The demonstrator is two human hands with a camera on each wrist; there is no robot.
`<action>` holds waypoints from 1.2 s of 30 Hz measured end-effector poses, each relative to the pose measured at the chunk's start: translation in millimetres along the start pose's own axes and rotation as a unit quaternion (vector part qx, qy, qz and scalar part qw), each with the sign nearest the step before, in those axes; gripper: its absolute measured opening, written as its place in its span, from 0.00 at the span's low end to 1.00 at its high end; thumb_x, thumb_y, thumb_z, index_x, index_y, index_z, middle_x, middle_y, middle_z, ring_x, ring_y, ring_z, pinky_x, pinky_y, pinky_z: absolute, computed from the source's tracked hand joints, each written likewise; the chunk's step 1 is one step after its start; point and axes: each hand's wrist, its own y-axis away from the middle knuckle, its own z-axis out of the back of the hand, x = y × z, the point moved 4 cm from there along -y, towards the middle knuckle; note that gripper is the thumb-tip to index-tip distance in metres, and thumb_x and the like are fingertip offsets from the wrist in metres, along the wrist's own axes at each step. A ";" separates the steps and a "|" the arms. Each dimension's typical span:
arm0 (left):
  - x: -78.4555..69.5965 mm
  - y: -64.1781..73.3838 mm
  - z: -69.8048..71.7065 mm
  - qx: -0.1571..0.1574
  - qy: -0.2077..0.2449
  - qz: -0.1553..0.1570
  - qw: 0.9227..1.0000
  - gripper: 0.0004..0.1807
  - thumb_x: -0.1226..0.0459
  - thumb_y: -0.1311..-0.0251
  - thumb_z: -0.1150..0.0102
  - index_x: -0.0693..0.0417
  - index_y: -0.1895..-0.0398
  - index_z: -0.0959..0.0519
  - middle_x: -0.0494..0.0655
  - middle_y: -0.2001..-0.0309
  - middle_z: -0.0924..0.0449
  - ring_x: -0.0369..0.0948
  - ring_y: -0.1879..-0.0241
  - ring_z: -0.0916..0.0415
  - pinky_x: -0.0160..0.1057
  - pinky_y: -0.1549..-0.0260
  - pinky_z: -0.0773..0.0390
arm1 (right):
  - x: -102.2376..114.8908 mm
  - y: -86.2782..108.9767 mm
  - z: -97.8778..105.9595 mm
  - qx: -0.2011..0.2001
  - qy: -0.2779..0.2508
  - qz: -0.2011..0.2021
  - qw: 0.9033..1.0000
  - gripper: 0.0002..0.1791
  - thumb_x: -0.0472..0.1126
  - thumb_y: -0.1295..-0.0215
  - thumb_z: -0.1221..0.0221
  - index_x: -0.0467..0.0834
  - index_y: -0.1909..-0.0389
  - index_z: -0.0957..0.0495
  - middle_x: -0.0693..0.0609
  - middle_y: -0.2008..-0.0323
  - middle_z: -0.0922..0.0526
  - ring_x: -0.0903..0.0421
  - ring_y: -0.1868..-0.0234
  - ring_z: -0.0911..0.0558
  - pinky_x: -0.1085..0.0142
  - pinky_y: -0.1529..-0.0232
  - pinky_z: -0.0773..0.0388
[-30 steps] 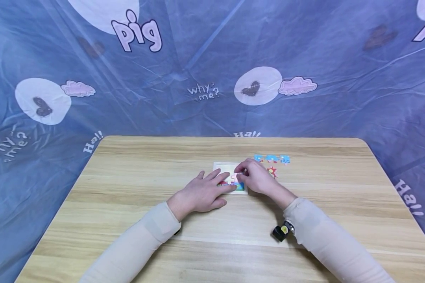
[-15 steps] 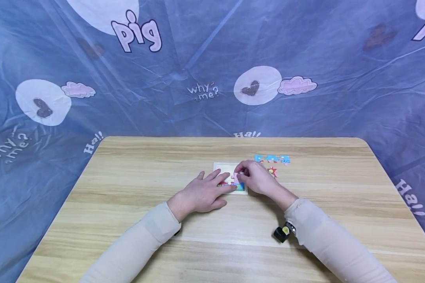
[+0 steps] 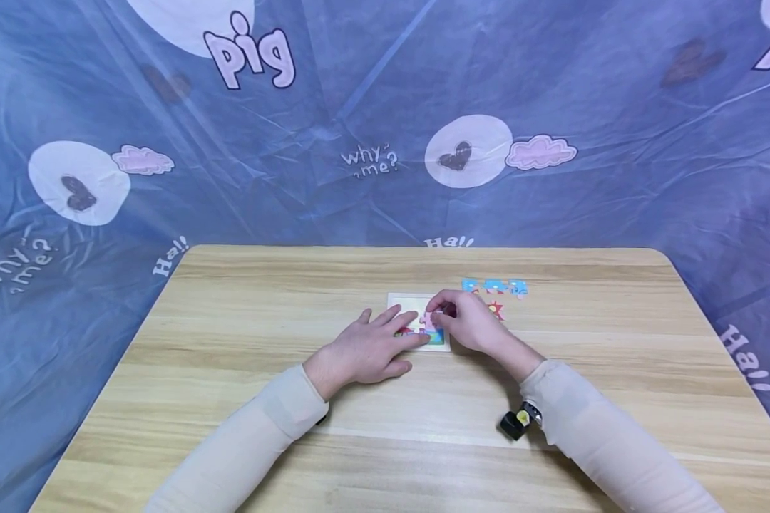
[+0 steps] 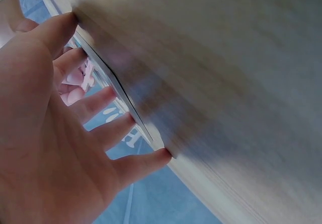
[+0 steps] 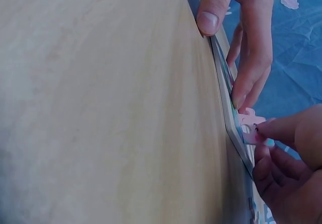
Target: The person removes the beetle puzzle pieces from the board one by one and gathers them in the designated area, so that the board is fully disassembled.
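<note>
A small pale puzzle tray [image 3: 399, 296] lies on the wooden table, with colourful pieces fitted along its near side. My left hand [image 3: 371, 350] rests on it with fingers spread and straight, fingertips touching the tray and the pieces. A pink puzzle piece [image 5: 247, 119] stands tilted over the tray's right part, seen best in the right wrist view. My right hand [image 3: 473, 322] pinches this piece between thumb and fingers, its lower edge close to the fitted pieces. The left fingers and right hand cover part of the tray.
Several loose blue puzzle pieces [image 3: 495, 286] lie in a row behind the right hand. A red piece [image 3: 497, 310] with a yellow centre lies partly hidden beside that hand. A blue printed cloth [image 3: 308, 142] hangs behind the wooden table [image 3: 231, 313].
The pink piece tilts slightly in the right fingers and stays over the same spot on the tray. The left hand keeps its place.
</note>
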 end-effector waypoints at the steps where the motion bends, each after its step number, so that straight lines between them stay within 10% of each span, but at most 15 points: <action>1: 0.0 -0.1 0.3 -0.001 0.000 0.000 1.000 0.30 0.44 0.18 0.50 0.27 0.16 0.35 0.48 0.13 0.44 0.56 0.13 0.49 0.73 0.25 0.36 | -0.4 0.6 0.7 -0.001 -0.006 0.002 1.000 0.06 0.32 0.26 0.37 0.42 0.55 0.13 0.49 0.63 0.13 0.55 0.62 0.20 0.62 0.57 0.24; 36: 7.3 -8.3 4.4 -0.006 -0.007 -0.016 1.000 0.31 0.45 0.20 0.48 0.28 0.16 0.35 0.48 0.14 0.42 0.56 0.14 0.46 0.72 0.27 0.32 | -24.7 24.5 51.3 -0.057 -0.064 0.007 0.996 0.10 0.30 0.27 0.37 0.38 0.49 0.11 0.42 0.54 0.10 0.57 0.63 0.18 0.70 0.64 0.20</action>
